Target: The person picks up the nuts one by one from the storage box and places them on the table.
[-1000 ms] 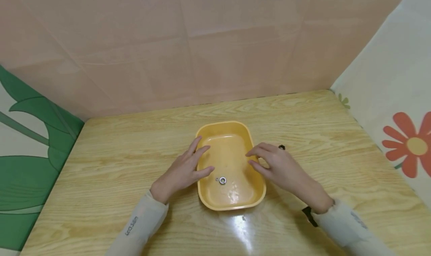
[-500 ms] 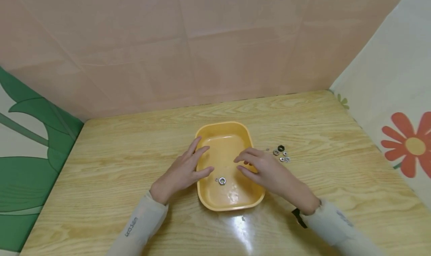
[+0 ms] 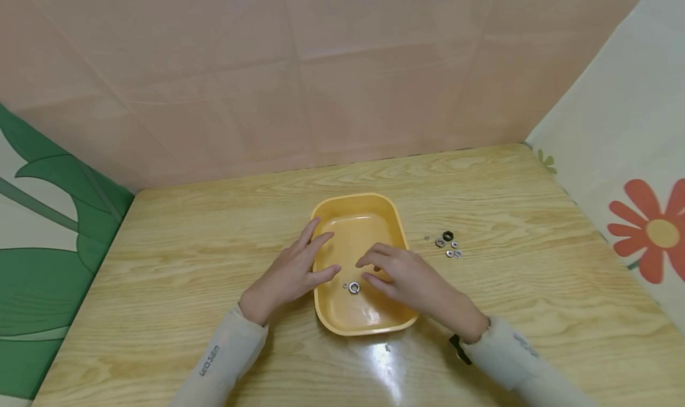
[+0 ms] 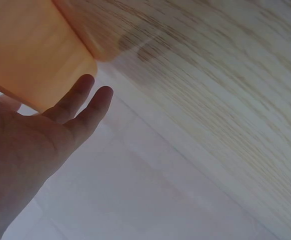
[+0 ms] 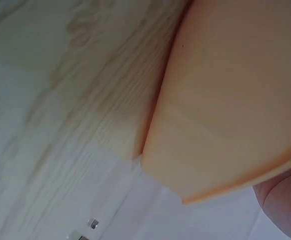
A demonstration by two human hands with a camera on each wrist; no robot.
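Note:
In the head view, a yellow plastic tray sits on the wooden table. A silver hex nut lies in it, with a tiny nut beside it. My left hand is at the tray's left rim, fingers spread and nothing between them; the left wrist view shows this hand against the tray's outer wall. Over the tray's right side is my right hand, fingers bent and thumb apart from them, close to the hex nut. Only part of this hand shows in the right wrist view, past the tray wall.
Right of the tray, several small silver nuts lie on the table with a larger black nut. A pinkish cloth wall stands behind the table, and a flower-printed panel stands on the right.
My right hand has moved left and slightly down, from the tray's right rim to over its inside, uncovering the nuts on the table. My left hand has stayed in place.

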